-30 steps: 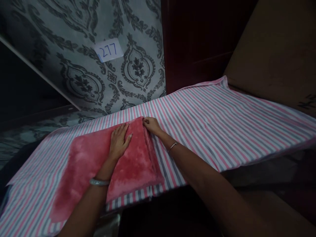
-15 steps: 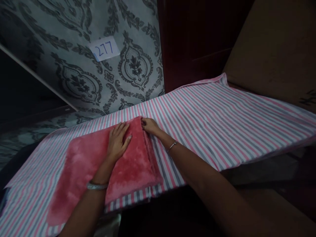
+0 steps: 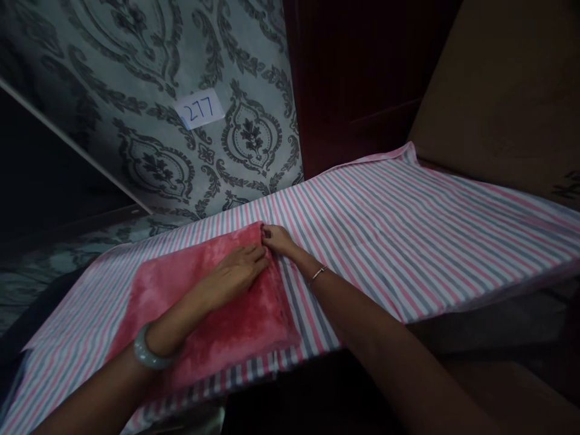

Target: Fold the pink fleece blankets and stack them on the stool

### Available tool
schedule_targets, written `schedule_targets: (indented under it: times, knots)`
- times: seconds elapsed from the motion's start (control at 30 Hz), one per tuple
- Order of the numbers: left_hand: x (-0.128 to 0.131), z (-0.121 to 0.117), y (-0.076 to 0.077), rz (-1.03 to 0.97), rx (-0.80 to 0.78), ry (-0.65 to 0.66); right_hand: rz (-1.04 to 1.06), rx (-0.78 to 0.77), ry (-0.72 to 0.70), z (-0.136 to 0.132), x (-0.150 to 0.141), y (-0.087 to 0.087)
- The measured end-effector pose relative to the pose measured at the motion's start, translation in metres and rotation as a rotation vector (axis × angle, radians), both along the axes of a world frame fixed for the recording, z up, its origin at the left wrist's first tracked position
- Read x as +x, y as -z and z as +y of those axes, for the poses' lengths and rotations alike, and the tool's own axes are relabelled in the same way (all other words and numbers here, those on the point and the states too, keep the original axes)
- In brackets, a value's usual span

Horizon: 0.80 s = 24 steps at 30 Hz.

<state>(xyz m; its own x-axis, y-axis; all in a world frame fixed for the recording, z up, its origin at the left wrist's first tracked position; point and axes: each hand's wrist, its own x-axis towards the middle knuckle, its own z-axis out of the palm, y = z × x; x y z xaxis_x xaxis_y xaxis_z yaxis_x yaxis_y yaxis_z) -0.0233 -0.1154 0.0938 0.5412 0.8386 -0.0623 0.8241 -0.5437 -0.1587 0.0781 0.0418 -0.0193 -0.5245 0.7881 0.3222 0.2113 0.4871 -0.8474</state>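
Observation:
A folded pinkish-red plush cloth lies on a striped sheet, its layered edge facing right. My right hand pinches the far right corner of that layered edge, thumb and fingers closed on it. Across the top of the cloth lies my left hand, palm down, with its fingers stretched toward the right edge, close beside my right hand. The left fingertips are partly hard to make out in the dim light. A pale bangle circles the left wrist and a thin one the right.
The pink, white and grey striped sheet covers the long surface. Behind it are a patterned wall with a paper marked 277, a dark red panel and a large cardboard box at the right.
My left hand has slid right across the plush cloth, from lying flat mid-cloth to beside the right hand at the edge. My right hand keeps its pinch on the corner. The view has shifted slightly.

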Motion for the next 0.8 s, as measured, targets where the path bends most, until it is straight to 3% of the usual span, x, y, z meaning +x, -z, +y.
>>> schedule_targets:
  times: [0.13,0.37,0.47,0.6,0.8]
  knots:
    - [-0.007,-0.002,0.006,-0.12,0.022,-0.04,0.01,0.003,0.006,0.002,-0.001,0.001]
    - [-0.014,-0.006,0.043,-0.312,0.002,-0.016,0.028,0.005,0.0,0.003,-0.002,0.006]
    - [-0.019,-0.008,0.041,-0.448,0.113,-0.065,0.037,0.0,-0.004,0.004,-0.003,0.008]
    - [-0.021,-0.013,0.04,-0.482,0.293,-0.253,0.059,-0.016,0.012,0.006,-0.004,0.009]
    - [0.0,-0.02,0.087,-0.287,0.197,-0.388,0.115,-0.058,0.001,0.006,-0.005,0.012]
